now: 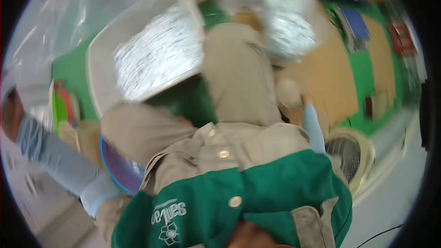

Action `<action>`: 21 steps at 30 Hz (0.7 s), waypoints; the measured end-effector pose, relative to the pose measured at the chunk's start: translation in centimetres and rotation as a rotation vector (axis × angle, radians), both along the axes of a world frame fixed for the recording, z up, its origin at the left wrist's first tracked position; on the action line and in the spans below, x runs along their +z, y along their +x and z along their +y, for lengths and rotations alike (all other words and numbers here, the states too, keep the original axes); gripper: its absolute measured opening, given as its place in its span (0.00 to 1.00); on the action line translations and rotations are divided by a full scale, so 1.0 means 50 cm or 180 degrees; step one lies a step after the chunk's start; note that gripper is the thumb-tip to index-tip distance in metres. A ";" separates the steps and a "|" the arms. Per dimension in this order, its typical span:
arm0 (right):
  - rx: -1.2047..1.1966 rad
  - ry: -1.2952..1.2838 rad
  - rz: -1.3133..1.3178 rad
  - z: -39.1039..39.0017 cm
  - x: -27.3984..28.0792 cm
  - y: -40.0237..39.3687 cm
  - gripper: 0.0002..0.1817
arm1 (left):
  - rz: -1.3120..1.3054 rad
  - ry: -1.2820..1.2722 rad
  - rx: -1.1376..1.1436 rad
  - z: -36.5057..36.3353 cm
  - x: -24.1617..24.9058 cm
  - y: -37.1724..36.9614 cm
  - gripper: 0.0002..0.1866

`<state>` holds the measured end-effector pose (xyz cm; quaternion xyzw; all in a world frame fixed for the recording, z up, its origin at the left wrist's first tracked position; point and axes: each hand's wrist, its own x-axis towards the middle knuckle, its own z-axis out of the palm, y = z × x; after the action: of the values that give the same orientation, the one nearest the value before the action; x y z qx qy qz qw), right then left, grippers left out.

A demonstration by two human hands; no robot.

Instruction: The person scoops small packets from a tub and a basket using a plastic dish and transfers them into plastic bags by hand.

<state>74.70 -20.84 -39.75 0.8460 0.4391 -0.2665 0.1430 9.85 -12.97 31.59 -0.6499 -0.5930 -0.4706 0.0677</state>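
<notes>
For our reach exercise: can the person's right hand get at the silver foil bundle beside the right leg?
Probably yes: the right hand sits just short of the foil bundle, with nothing visible between them, though the picture is blurred.

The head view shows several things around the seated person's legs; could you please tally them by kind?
Silvery foil packs: 2
White tray: 1
Purple basket: 1
Round fan: 1
Total: 5
</notes>
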 end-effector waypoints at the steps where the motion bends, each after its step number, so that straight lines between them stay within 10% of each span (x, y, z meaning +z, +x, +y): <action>1: -0.0013 -0.0028 -0.0057 -0.015 0.040 -0.029 0.14 | -0.0082 0.0132 0.0304 -0.057 0.020 -0.042 0.23; 7: 0.0025 0.0185 -0.0252 -0.023 0.055 0.032 0.14 | -0.1680 0.1178 0.0800 -0.331 0.079 -0.297 0.06; 10: -0.0404 0.0690 0.0137 0.009 0.080 0.072 0.15 | 0.0200 0.1080 0.1717 -0.415 0.045 -0.258 0.11; 15: -0.2259 0.2196 0.1914 0.083 0.208 0.129 0.16 | -0.0281 0.1600 0.2835 -0.403 -0.004 -0.131 0.24; 17: -0.2665 0.2827 0.2597 0.123 0.263 0.153 0.16 | 0.0933 0.1091 0.1717 -0.449 -0.013 -0.164 0.29; 21: -0.2414 0.3738 0.3991 0.247 0.422 0.132 0.17 | 0.0898 0.0297 0.3389 -0.551 -0.085 -0.143 0.26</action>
<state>81.29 -8.48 -18.62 0.5713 0.1951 -0.4383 -0.6659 2.67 -40.53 27.36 -0.3133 -0.8034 -0.3056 0.4039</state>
